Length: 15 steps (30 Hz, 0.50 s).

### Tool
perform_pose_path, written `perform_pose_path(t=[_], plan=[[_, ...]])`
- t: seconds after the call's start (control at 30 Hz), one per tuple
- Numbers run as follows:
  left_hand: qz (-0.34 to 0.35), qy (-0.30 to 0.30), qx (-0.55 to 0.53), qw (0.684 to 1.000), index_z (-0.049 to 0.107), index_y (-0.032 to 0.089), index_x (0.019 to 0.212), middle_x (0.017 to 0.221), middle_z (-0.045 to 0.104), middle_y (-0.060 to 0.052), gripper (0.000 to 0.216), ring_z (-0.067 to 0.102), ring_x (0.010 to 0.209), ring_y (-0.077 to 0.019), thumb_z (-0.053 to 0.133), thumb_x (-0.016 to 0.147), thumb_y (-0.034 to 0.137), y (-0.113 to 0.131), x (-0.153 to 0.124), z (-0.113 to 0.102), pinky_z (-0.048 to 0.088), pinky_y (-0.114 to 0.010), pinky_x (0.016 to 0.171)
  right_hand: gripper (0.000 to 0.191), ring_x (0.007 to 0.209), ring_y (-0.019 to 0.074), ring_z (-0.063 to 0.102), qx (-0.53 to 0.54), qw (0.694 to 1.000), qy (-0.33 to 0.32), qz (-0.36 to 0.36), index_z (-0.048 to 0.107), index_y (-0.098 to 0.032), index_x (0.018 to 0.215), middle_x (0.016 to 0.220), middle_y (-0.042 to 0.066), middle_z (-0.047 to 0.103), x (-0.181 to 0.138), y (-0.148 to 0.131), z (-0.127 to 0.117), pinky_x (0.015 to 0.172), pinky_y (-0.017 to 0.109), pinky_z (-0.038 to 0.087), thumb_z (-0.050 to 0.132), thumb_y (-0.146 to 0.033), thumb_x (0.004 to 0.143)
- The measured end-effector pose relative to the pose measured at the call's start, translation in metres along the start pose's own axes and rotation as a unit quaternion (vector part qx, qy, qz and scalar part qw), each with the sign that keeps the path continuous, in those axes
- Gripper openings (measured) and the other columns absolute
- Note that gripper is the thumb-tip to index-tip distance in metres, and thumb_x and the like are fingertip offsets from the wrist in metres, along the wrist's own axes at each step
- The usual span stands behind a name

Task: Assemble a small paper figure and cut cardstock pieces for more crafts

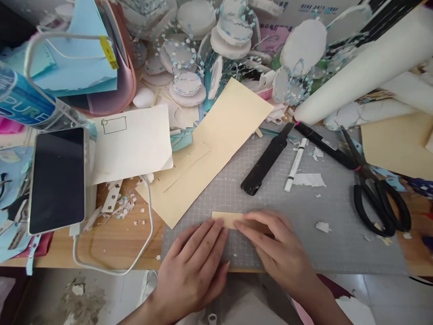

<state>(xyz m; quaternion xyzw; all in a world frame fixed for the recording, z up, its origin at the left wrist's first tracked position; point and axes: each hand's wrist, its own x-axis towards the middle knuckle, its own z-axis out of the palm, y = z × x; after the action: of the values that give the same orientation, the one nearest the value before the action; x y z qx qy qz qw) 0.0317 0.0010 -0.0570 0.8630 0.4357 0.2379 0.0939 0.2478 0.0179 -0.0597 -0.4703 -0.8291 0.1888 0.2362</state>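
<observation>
Both hands rest on a small cream paper strip (pixel 227 218) lying on the grey cutting mat (pixel 304 212) near the table's front edge. My left hand (pixel 194 262) lies flat with fingers stretched out, fingertips on the strip's left part. My right hand (pixel 277 248) also lies with fingers extended, pressing the strip's right part and hiding most of it. A larger cream sheet (pixel 209 149) lies just beyond, half on the mat.
A black knife handle (pixel 267 160), white pen (pixel 296 164) and black scissors (pixel 375 189) lie on the mat. A phone (pixel 57 178) with its white cable (pixel 135 262) sits at left. White sketch paper (pixel 133 142), paper rolls (pixel 365 67) and round paper decorations (pixel 189 83) crowd the back.
</observation>
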Motion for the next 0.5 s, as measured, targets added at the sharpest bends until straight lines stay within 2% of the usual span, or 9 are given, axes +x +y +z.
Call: perform_pose_path(t=[0.27, 0.5], plan=[[0.02, -0.014, 0.01, 1.0, 0.066, 0.009, 0.122, 0.125, 0.07, -0.004, 0.04, 0.056, 0.122, -0.018, 0.055, 0.089, 0.03, -0.004, -0.0005, 0.0044, 0.024, -0.032, 0.12, 0.035, 0.108, 0.0188, 0.053, 0.019, 1.0, 0.011, 0.023, 0.067, -0.018, 0.116, 0.112, 0.006, 0.061, 0.0001, 0.0, -0.0006, 0.096, 0.035, 0.044, 0.051, 0.001, 0.092], [0.021, -0.031, 0.008, 0.999, 0.066, 0.012, 0.123, 0.127, 0.068, -0.004, 0.039, 0.051, 0.13, -0.0174, 0.055, 0.09, 0.029, -0.0056, -0.002, 0.0041, 0.023, -0.032, 0.121, 0.038, 0.105, 0.0206, 0.057, 0.012, 0.999, 0.0, 0.045, 0.067, -0.021, 0.116, 0.11, 0.006, 0.065, 0.0014, -0.0016, -0.0053, 0.092, 0.036, 0.049, 0.051, 0.0, 0.09]])
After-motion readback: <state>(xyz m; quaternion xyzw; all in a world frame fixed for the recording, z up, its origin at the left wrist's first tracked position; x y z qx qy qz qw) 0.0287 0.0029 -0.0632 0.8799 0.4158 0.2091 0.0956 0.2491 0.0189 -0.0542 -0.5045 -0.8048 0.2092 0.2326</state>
